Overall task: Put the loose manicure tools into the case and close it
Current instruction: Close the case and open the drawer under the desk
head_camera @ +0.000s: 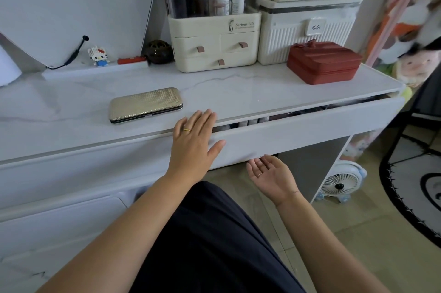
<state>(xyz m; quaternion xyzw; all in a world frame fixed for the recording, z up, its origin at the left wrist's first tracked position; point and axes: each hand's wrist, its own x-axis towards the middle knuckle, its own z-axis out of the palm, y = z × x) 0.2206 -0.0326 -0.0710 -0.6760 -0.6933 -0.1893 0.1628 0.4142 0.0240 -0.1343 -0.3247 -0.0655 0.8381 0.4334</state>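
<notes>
A gold textured manicure case (146,104) lies shut and flat on the white marble tabletop (250,92), left of centre. No loose tools show on the table. My left hand (194,140) rests flat with fingers spread on the table's front edge, just right of the case, over the top of a slightly open drawer (298,130). My right hand (270,177) is palm up with fingers apart below the drawer front, its fingertips near the drawer's lower edge, holding nothing.
A cream cosmetics organiser (214,42), a ribbed white box (307,30) and a red jewellery box (324,62) stand at the back right. A mirror (71,6) leans at the back left with a small toy figure (99,56). A small fan (338,184) sits on the floor.
</notes>
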